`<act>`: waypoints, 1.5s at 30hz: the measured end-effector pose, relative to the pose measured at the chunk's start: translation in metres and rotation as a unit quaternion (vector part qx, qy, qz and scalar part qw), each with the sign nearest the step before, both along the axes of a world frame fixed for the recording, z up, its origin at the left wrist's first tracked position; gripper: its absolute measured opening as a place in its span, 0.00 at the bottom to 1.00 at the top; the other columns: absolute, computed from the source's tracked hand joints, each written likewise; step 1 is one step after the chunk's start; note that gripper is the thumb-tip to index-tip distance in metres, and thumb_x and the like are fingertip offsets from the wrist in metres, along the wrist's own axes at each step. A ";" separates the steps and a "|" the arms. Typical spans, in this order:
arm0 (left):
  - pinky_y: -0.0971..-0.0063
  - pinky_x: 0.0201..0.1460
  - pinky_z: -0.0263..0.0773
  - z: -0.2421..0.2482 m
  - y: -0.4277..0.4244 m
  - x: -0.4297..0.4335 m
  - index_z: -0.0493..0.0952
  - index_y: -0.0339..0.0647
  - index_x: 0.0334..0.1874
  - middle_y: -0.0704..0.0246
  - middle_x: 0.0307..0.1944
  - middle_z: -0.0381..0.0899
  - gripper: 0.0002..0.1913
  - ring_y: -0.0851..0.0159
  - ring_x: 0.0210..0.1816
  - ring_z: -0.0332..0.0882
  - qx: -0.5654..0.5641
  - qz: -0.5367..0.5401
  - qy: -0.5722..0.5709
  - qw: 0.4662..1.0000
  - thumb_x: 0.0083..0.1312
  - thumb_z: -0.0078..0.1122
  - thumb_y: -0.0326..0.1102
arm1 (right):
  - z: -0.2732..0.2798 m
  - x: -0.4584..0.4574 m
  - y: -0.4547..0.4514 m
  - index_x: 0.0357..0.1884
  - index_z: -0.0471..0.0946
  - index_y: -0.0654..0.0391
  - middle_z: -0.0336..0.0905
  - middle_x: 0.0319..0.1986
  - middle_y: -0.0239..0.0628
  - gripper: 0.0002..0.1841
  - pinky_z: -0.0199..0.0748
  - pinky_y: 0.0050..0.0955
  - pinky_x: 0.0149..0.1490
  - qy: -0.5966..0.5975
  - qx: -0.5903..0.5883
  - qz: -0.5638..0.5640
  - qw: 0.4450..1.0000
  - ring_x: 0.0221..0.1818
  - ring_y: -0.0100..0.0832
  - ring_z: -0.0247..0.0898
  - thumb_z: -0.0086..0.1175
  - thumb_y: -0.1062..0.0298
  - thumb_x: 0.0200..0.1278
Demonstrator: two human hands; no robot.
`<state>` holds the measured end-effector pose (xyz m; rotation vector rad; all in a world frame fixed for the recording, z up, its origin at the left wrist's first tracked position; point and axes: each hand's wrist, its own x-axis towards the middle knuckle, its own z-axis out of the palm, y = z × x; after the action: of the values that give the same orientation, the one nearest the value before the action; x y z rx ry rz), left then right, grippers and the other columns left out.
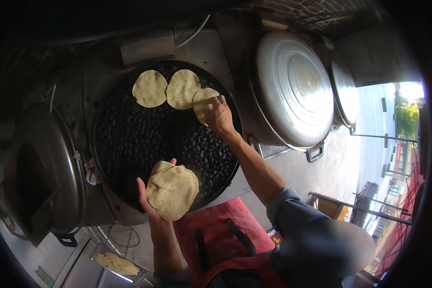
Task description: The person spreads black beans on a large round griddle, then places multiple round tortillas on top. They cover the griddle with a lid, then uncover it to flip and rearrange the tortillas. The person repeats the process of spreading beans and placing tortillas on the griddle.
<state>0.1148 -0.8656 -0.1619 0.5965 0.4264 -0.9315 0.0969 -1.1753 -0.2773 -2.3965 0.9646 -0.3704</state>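
Observation:
A wide round pan (94,144) full of dark, rounded pebbles (129,144) lies before me. Two flat tortillas, a left one (149,89) and a middle one (183,89), rest on the pebbles along the far side. At the far right of the pan, my right hand (219,114) has its fingers on a third tortilla (201,104), which touches or slightly overlaps the middle one. Over the near rim, my left hand (147,203) supports several loosely stacked tortillas (172,192), its thumb and a fingertip showing around them.
Right of the pan stands a large lidded metal pot (291,86), with another pot (343,90) behind it. A big dark pot (63,169) flanks the left side. Below left, a metal tray (144,275) holds folded yellowish pieces (117,263). My red apron (219,230) hangs near the pan's front rim.

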 end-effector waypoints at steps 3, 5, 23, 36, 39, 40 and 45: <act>0.48 0.77 0.72 0.003 0.000 0.000 0.71 0.38 0.78 0.52 0.79 0.70 0.46 0.48 0.75 0.74 0.009 -0.003 0.001 1.000 0.79 0.37 0.76 | -0.006 -0.001 -0.002 0.54 0.82 0.64 0.78 0.58 0.55 0.17 0.84 0.50 0.60 0.001 -0.082 0.083 0.993 0.55 0.59 0.82 0.60 0.74 0.64; 0.48 0.77 0.72 0.004 0.001 -0.001 0.71 0.38 0.78 0.52 0.79 0.70 0.46 0.48 0.75 0.73 0.034 -0.009 -0.014 0.999 0.79 0.37 0.76 | -0.006 0.004 -0.007 0.55 0.82 0.61 0.79 0.57 0.51 0.18 0.83 0.48 0.60 0.013 -0.082 0.091 0.992 0.58 0.57 0.79 0.57 0.77 0.63; 0.46 0.76 0.73 0.010 0.000 -0.008 0.69 0.38 0.79 0.53 0.79 0.70 0.46 0.45 0.74 0.74 0.040 -0.001 -0.010 0.999 0.79 0.36 0.75 | 0.094 -0.004 -0.039 0.45 0.83 0.61 0.85 0.39 0.42 0.16 0.81 0.40 0.51 0.003 0.210 0.258 0.943 0.43 0.42 0.84 0.71 0.65 0.58; 0.47 0.76 0.73 0.010 -0.004 -0.013 0.70 0.36 0.79 0.53 0.78 0.71 0.46 0.45 0.74 0.75 0.007 -0.002 0.012 1.000 0.80 0.36 0.74 | 0.017 -0.014 -0.023 0.51 0.81 0.56 0.76 0.55 0.49 0.16 0.81 0.49 0.60 -0.044 -0.056 0.180 0.981 0.56 0.57 0.78 0.67 0.71 0.59; 0.48 0.77 0.73 0.010 -0.005 -0.014 0.69 0.36 0.79 0.53 0.78 0.72 0.47 0.46 0.74 0.75 0.006 -0.009 0.007 1.000 0.80 0.35 0.75 | 0.015 -0.008 -0.003 0.54 0.82 0.60 0.76 0.56 0.54 0.18 0.83 0.53 0.56 0.079 -0.017 0.137 0.987 0.51 0.60 0.82 0.65 0.65 0.63; 0.48 0.77 0.72 0.009 -0.005 -0.015 0.69 0.35 0.80 0.53 0.78 0.72 0.47 0.46 0.74 0.74 -0.002 -0.009 0.008 1.000 0.80 0.35 0.75 | 0.019 -0.006 0.000 0.54 0.83 0.59 0.77 0.56 0.54 0.18 0.83 0.52 0.56 0.078 -0.026 0.121 0.989 0.51 0.59 0.82 0.65 0.65 0.64; 0.50 0.79 0.71 0.001 0.003 -0.010 0.64 0.32 0.82 0.50 0.83 0.64 0.52 0.48 0.76 0.73 -0.075 -0.044 0.024 0.996 0.78 0.35 0.78 | 0.076 -0.015 0.043 0.49 0.86 0.63 0.84 0.47 0.51 0.14 0.84 0.45 0.52 -0.017 0.090 0.209 0.974 0.47 0.53 0.84 0.68 0.65 0.68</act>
<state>0.1045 -0.8627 -0.1614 0.4603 0.3719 -1.0542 0.0816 -1.1319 -0.2010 -2.3376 0.4362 -0.1587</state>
